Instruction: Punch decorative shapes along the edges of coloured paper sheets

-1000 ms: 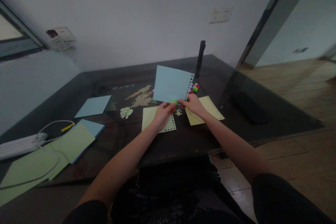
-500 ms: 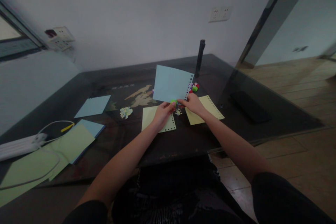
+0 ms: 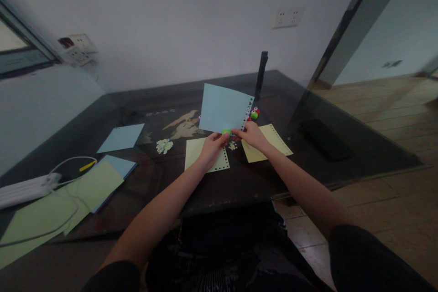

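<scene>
A light blue sheet of paper point(image 3: 222, 107) stands tilted above the table, with a row of small cut-out holes down its right edge. My left hand point(image 3: 214, 146) is closed around a small bright green craft punch point(image 3: 226, 132) at the sheet's lower edge. At the lower right corner, my right hand point(image 3: 251, 134) pinches the blue sheet between thumb and fingers. Beneath my hands lie a pale yellow-green sheet point(image 3: 195, 151) and a yellow sheet point(image 3: 263, 146), both with holes along one edge. Between them is a little heap of paper bits point(image 3: 233, 146).
More punches point(image 3: 255, 113) in red, green and purple sit behind the blue sheet. A larger pile of paper cut-outs point(image 3: 164, 146) lies left. Further left are another blue sheet point(image 3: 123, 138), stacked green paper point(image 3: 92, 187) and a white power strip point(image 3: 25, 190). A dark flat object point(image 3: 325, 139) lies right.
The blue sheet's upper right corner has shifted slightly up and to the right. Both hands keep their hold in nearly the same place.
</scene>
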Tool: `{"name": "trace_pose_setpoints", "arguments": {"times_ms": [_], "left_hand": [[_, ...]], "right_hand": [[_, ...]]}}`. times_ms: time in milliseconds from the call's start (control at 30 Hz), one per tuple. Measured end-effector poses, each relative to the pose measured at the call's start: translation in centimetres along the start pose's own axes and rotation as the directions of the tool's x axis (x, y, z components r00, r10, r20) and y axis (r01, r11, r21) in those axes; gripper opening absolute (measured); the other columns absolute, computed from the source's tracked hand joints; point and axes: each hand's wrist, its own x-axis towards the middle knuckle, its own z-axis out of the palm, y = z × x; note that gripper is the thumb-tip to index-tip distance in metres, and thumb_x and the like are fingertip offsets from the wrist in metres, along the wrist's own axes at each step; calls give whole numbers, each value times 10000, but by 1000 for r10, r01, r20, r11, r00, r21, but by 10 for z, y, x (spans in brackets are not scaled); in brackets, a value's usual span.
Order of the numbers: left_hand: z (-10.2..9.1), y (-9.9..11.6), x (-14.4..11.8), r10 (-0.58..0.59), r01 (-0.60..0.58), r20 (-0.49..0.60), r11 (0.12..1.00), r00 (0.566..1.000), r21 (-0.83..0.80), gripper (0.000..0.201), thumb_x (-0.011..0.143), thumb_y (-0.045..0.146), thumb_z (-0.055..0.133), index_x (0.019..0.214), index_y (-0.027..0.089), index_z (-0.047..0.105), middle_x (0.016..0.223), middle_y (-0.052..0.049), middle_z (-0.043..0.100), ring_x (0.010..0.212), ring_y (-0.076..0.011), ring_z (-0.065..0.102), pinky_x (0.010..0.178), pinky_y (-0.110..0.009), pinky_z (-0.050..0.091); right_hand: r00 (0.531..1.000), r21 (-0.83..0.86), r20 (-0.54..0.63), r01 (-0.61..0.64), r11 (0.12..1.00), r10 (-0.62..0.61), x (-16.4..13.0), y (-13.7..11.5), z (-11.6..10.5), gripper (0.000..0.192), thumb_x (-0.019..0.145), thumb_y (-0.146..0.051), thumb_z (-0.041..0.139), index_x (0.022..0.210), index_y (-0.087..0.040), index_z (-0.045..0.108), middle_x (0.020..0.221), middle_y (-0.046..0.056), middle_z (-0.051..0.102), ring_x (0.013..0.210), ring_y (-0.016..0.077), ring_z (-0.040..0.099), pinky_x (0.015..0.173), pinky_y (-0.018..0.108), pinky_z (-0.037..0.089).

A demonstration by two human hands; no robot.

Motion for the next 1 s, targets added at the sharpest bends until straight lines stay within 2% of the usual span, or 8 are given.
{"name": "trace_pose_setpoints", "arguments": {"times_ms": [167, 333, 633, 1000], "left_hand": [[-1, -1, 0, 2, -2, -13, 1000, 1000, 26, 296, 600, 370, 805, 741, 159, 652, 798, -21, 661, 687, -103, 529, 621, -237, 362], [-2, -1, 0, -1, 1, -12, 1000, 1000, 11, 292, 601, 359, 808, 751, 156, 659, 842, -37, 674, 745, -124, 563, 674, -253, 381], [-2, 0, -1, 0, 0, -1, 1000, 1000, 17, 310, 592, 382, 809, 758, 156, 677, 862, -46, 682, 781, -139, 578, 717, -263, 407], [-3, 0, 0, 14, -13, -30, 999, 999, 49, 284, 612, 369, 798, 750, 151, 680, 842, -52, 670, 762, -138, 561, 698, -262, 396]], "right_hand": [[1000, 4, 4, -15, 1000, 15, -1, -3, 0, 155, 778, -296, 625, 725, -152, 640, 678, 61, 671, 594, 179, 642, 606, 323, 548], [1000, 51, 18, -16, 999, 15, -1, -5, 0, 154, 787, -295, 620, 763, -146, 651, 715, 76, 681, 601, 185, 652, 612, 332, 556], [1000, -23, 4, -1, 1000, 1, -1, -5, -1, 161, 785, -288, 624, 757, -131, 647, 704, 73, 682, 609, 187, 658, 607, 313, 549], [1000, 32, 14, -14, 999, 13, -4, -11, -1, 148, 783, -271, 619, 770, -126, 643, 714, 74, 676, 594, 175, 654, 596, 318, 555]]}}
